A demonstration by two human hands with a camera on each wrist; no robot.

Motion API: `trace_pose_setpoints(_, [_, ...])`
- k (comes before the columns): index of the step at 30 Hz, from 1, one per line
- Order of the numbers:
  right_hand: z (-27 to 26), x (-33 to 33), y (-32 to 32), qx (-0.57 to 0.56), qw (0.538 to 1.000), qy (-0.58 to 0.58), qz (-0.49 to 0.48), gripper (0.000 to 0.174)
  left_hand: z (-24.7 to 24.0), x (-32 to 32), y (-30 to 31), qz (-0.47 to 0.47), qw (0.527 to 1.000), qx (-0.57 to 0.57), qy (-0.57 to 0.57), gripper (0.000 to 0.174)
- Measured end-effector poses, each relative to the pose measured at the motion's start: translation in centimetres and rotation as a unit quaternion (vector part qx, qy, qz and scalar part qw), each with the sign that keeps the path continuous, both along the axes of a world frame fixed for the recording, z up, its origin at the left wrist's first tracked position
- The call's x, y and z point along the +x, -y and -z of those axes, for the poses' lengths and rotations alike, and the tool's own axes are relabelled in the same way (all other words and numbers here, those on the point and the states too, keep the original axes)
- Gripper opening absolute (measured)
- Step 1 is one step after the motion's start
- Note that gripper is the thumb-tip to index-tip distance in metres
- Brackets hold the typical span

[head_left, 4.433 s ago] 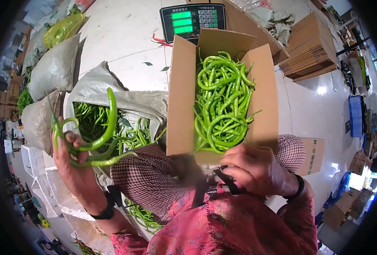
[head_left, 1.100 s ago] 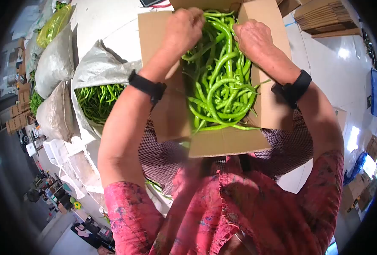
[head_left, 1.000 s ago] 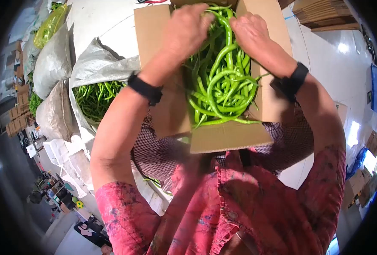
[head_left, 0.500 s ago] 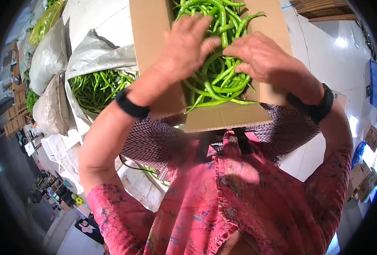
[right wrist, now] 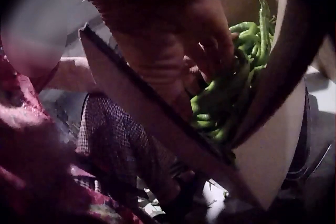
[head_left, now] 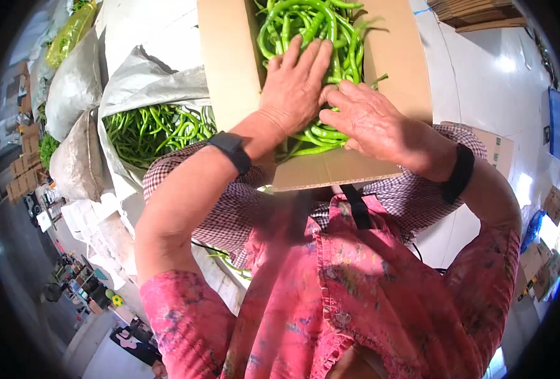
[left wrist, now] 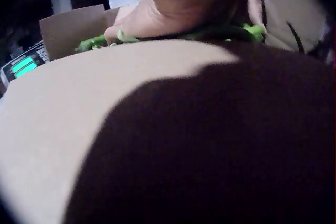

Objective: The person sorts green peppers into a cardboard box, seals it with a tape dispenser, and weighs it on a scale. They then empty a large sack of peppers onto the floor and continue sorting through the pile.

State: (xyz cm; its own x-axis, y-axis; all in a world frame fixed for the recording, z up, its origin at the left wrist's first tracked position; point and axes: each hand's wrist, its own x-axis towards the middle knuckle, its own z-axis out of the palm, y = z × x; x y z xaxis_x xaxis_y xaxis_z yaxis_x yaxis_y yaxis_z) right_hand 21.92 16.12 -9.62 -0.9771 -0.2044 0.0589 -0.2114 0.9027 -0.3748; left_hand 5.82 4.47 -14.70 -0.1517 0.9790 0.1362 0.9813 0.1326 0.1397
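Observation:
Long green chili peppers (head_left: pixel 299 18) fill an open cardboard box (head_left: pixel 229 60) in front of the person. On top of them lies the left hand (head_left: pixel 296 85), its fingers straight and slightly spread. Beside it, the right hand (head_left: pixel 371 120) rests over the near end of the peppers, fingers loosely bent. The two hands meet close to the middle of the box. From the right wrist view, the fingers of the right hand (right wrist: pixel 205 50) reach down among the peppers, partly in shadow. A box flap takes up most of the left wrist view, below the left hand (left wrist: pixel 194 3).
An open grey sack (head_left: pixel 144 82) with more green peppers (head_left: pixel 154 132) stands left of the box. Closed sacks (head_left: pixel 75 91) are behind it. Flattened cardboard (head_left: pixel 482 12) is stacked at the upper right. A scale display (left wrist: pixel 23 66) glows in the left wrist view.
Earlier the left hand held several peppers out at the left. Both hands then worked at the far end of the box and have come nearer; the left now lies flat on the peppers.

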Motion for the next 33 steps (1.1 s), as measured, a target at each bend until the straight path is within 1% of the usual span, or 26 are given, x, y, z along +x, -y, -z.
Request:
trace_pose_setpoints(2, [0.6,-0.2,-1.4,-0.08,0.995,0.05,-0.043,0.059,0.4,0.1,-0.3,0.008,1.0,0.018,0.005,0.074])
trace_pose_setpoints(3, [0.7,-0.6,-1.7,-0.064,0.994,0.074,-0.05,0.061,0.6,0.0,-0.5,0.006,1.0,0.013,0.003,0.075])
trace_pose_setpoints(4, [0.7,-0.7,-1.7,-0.058,0.994,0.072,-0.053,0.061,0.8,0.2,-0.5,0.003,1.0,0.019,0.0,0.075])
trace_pose_setpoints(6, [0.1,-1.3,-1.7,-0.034,0.991,0.121,-0.054,0.058,0.6,0.2,-0.9,0.003,1.0,-0.013,0.025,0.085])
trace_pose_setpoints(7, [-0.2,-1.2,-1.5,-0.03,0.992,0.108,-0.062,0.046,0.6,0.1,-0.9,0.002,0.999,-0.007,0.041,0.084])
trace_pose_setpoints(8, [-0.4,-0.9,-1.3,-0.026,0.992,0.106,-0.061,0.046,0.7,0.1,-0.8,0.003,0.999,-0.003,0.039,0.084])
trace_pose_setpoints(10, [-1.6,-0.5,-1.1,-0.162,0.987,0.007,0.004,0.04,0.4,-0.4,-0.7,0.011,0.999,-0.008,0.051,0.076])
trace_pose_setpoints(11, [-2.6,-0.1,-1.4,-0.17,0.982,0.027,0.074,0.032,0.2,-0.7,-0.4,0.005,0.997,0.004,0.083,0.075])
trace_pose_setpoints(12, [-2.8,-0.2,-2.2,-0.166,0.983,0.024,0.075,0.032,-0.8,-0.6,-0.5,-0.022,0.994,-0.004,0.106,0.066])
trace_pose_setpoints(14, [-2.7,-0.2,-4.2,-0.102,0.968,0.053,0.222,0.031,-2.2,-1.4,-1.1,-0.025,0.994,0.01,0.108,0.055])
trace_pose_setpoints(15, [-3.4,-0.7,-5.0,-0.077,0.96,0.102,0.249,0.035,-2.5,-1.8,-1.5,-0.023,0.994,0.01,0.108,0.055])
trace_pose_setpoints(17, [-3.3,-1.3,-5.0,-0.088,0.954,0.081,0.273,0.037,-3.0,-2.7,-2.7,-0.012,0.987,0.101,0.128,0.048])
trace_pose_setpoints(18, [-3.1,-1.6,-5.0,-0.1,0.948,0.062,0.295,0.039,-3.0,-2.8,-3.1,-0.012,0.986,0.103,0.128,0.048])
trace_pose_setpoints(19, [-2.1,-2.1,-5.1,-0.097,0.952,0.07,0.283,0.043,-3.0,-2.8,-3.7,-0.031,0.984,0.139,0.108,0.049])
trace_pose_setpoints(20, [-1.0,-3.2,-5.3,-0.096,0.952,0.069,0.282,0.043,-3.0,-2.8,-4.3,-0.05,0.98,0.172,0.088,0.051])
trace_pose_setpoints(21, [0.2,-4.5,-5.3,-0.076,0.948,0.107,0.291,0.043,-1.1,-3.4,-5.0,-0.073,0.988,0.114,0.07,0.053])
trace_pose_setpoints(22, [1.6,-5.4,-5.2,-0.057,0.942,0.145,0.298,0.044,0.7,-3.8,-5.3,-0.073,0.994,0.068,0.045,0.055])
trace_pose_setpoints(23, [3.9,-5.6,-4.8,-0.02,0.961,0.005,0.274,0.021,1.5,-3.7,-5.5,-0.08,0.995,0.05,0.039,0.057])
trace_pose_setpoints(24, [4.2,-6.0,-4.6,-0.02,0.962,0.005,0.272,0.021,2.1,-3.7,-5.6,-0.087,0.995,0.031,0.033,0.059])
trace_pose_setpoints(25, [4.4,-6.4,-4.2,0.021,0.959,0.033,0.28,0.021,2.5,-3.9,-5.5,-0.082,0.995,0.037,0.05,0.06])
trace_pose_setpoints(26, [4.4,-6.9,-4.0,0.064,0.954,0.056,0.286,0.021,2.8,-4.0,-5.3,-0.076,0.994,0.05,0.052,0.057])
trace_pose_setpoints(28, [2.8,-6.7,-3.8,0.076,0.957,0.019,0.278,0.019,2.0,-3.9,-5.3,-0.081,0.993,0.03,0.079,0.057])
trace_pose_setpoints(30, [0.8,-6.3,-3.9,0.08,0.956,0.095,0.267,0.015,1.6,-4.0,-5.4,-0.085,0.992,0.035,0.091,0.058])
trace_pose_setpoints(31, [-0.6,-6.4,-3.6,0.101,0.946,0.138,0.276,0.014,1.3,-4.2,-5.5,-0.085,0.99,0.019,0.109,0.057])
trace_pose_setpoints(32, [-1.2,-6.1,-3.6,0.103,0.946,0.136,0.275,0.014,1.0,-4.6,-5.6,-0.085,0.988,0.002,0.127,0.057])
trace_pose_setpoints(33, [-1.6,-5.8,-3.7,0.101,0.955,0.081,0.267,0.016,0.4,-5.4,-5.6,-0.082,0.983,0.013,0.162,0.055])
